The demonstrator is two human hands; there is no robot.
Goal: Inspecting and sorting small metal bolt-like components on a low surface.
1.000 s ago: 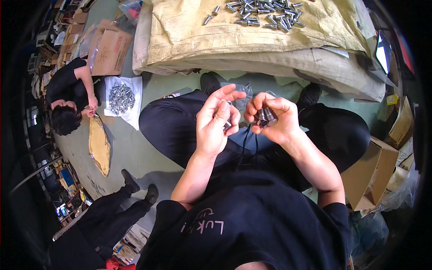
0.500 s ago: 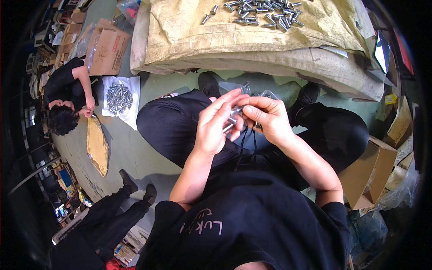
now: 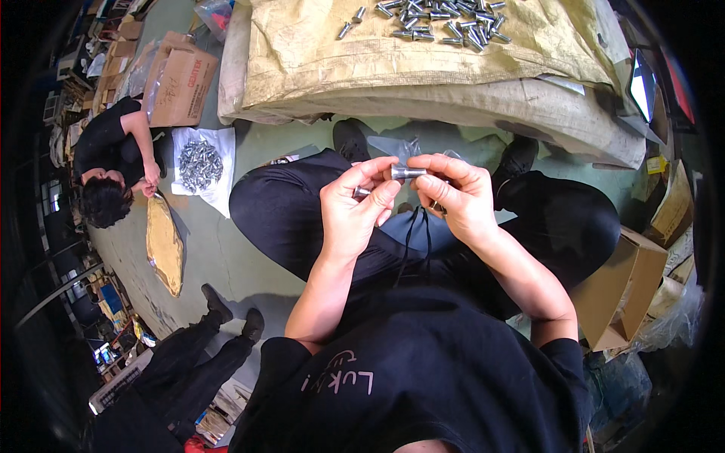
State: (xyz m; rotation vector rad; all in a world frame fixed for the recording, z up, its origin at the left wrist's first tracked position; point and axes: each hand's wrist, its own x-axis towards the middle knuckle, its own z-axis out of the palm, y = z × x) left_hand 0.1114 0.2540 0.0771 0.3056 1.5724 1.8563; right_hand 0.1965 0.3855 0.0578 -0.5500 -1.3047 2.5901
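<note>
A shiny metal bolt (image 3: 408,173) lies level between my two hands, above my lap. My left hand (image 3: 349,208) pinches its head end between thumb and fingertips. A second metal bolt (image 3: 362,193) shows tucked in the fingers of that same hand. Against the other end of the first bolt, the thumb and fingers of my right hand (image 3: 462,198) are closed. Whatever lies deeper in the right palm is mostly hidden. A clear plastic bag (image 3: 387,146) is on the floor just beyond my hands.
Ahead stands a low surface under yellowish cloth (image 3: 317,68), bearing a pile of bolts (image 3: 453,23). A white bag (image 3: 223,181) of metal parts lies left, near a crouching person (image 3: 113,151) and a large carton (image 3: 181,83). Another person's legs (image 3: 204,340) extend lower left. An open cardboard box (image 3: 615,287) sits right.
My hands have drawn slightly apart, and the bolt between them has turned level and come into plain view. My left hand has shifted a little left.
</note>
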